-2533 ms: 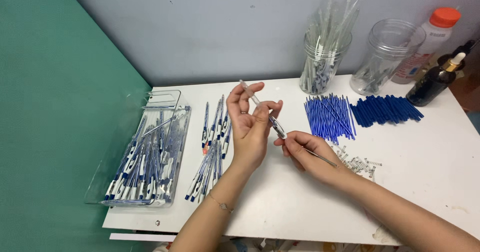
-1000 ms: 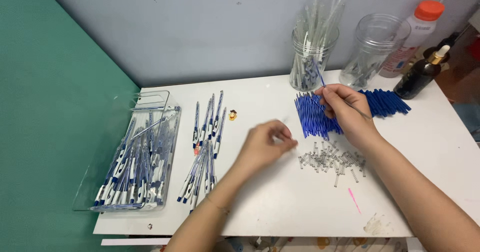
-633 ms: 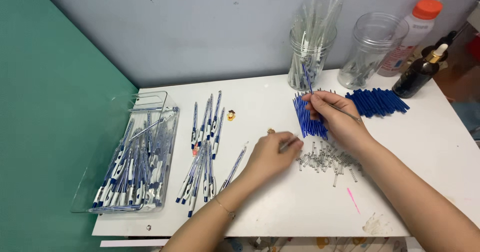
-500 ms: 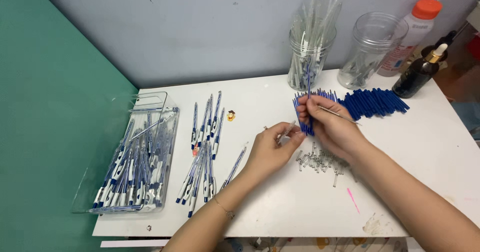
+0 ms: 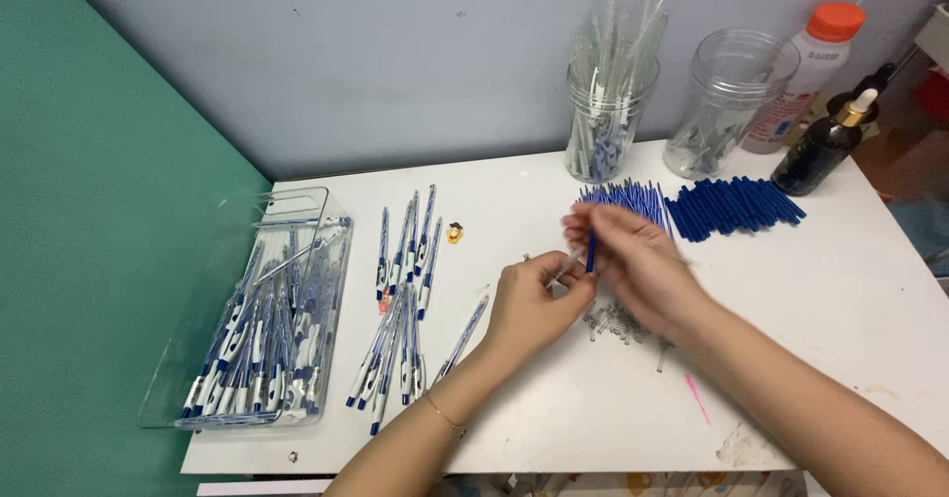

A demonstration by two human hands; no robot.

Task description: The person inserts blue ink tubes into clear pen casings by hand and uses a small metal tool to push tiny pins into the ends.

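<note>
Both hands meet over the middle of the white table (image 5: pixel 791 289). The left hand (image 5: pixel 534 304) has its fingers curled and pinched on a thin clear pen barrel (image 5: pixel 565 268), held near its end, just off the tabletop. The right hand (image 5: pixel 633 260) is blurred, fingers closed narrow on a slim blue pen piece (image 5: pixel 591 253) standing almost upright, its lower tip right at the barrel's end. Both parts look light, stiff plastic, smooth and a bit slippery, thin enough to bend or crack under a hard squeeze, so a fingertip pinch close to the joining ends seems the sound hold.

Just under the right wrist lies a scatter of small springs (image 5: pixel 623 321), tiny and prone to roll. Behind the hands sits a fan of blue refills (image 5: pixel 633 199), then a pile of blue caps (image 5: pixel 736 206). To the left, finished pens (image 5: pixel 405 289) lie in loose rows, beside a clear tray (image 5: pixel 267 319) full of more. At the back stand a jar of clear barrels (image 5: pixel 605 112), a second clear jar (image 5: pixel 727 102), an orange-capped bottle (image 5: pixel 806 72) and a dark dropper bottle (image 5: pixel 825 146). Grey wall behind, green wall to the left
</note>
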